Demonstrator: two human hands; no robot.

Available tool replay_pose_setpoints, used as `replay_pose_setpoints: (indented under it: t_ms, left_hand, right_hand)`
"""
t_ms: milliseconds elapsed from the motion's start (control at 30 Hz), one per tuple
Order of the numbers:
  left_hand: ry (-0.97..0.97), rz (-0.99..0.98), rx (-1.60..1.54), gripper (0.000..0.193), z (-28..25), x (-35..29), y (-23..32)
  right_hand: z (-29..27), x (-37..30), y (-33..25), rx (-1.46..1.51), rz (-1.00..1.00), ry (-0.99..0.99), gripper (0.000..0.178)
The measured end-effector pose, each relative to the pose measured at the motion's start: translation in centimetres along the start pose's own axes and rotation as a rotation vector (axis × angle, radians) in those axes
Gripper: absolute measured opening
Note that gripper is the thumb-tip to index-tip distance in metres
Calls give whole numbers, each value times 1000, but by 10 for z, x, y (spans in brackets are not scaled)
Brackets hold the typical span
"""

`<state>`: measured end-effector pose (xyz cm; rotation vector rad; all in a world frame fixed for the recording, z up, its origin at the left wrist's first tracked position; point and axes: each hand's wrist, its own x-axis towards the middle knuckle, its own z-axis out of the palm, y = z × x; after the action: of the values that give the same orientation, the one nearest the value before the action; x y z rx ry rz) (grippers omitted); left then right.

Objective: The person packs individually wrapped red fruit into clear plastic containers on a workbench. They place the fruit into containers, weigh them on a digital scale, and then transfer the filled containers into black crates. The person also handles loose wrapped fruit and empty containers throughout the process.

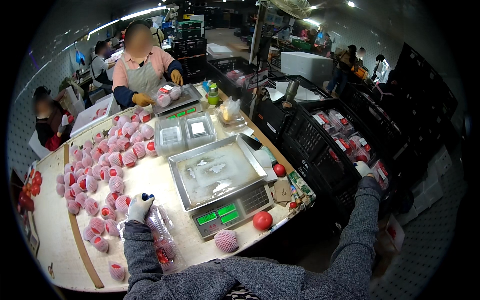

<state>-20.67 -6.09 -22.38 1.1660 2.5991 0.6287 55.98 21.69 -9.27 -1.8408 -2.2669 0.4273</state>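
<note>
White-labelled pack (381, 176) at right hand (363, 169)

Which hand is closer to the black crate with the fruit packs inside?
Right. The right hand is at the near end of the black crate, beside a fruit pack. The left hand is away over the table, by clear plastic boxes.

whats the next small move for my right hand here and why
Probably settle the clear pack into the black crate and draw the right hand back: the hand is right beside that pack at the crate's near end, and similar packs lie inside. Whether it grips the pack is hard to tell.
</note>
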Motion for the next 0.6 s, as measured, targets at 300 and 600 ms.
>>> replay_pose_setpoints:
  t_ms: [300, 600]
  left_hand:
    - [6, -31, 22, 45, 3, 1, 0]
    - [-27, -44, 16, 44, 3, 3, 0]
  right_hand:
    - [-1, 4, 9, -76, -60, -68, 26]
    - [-5, -7, -17, -82, 110, -21, 29]
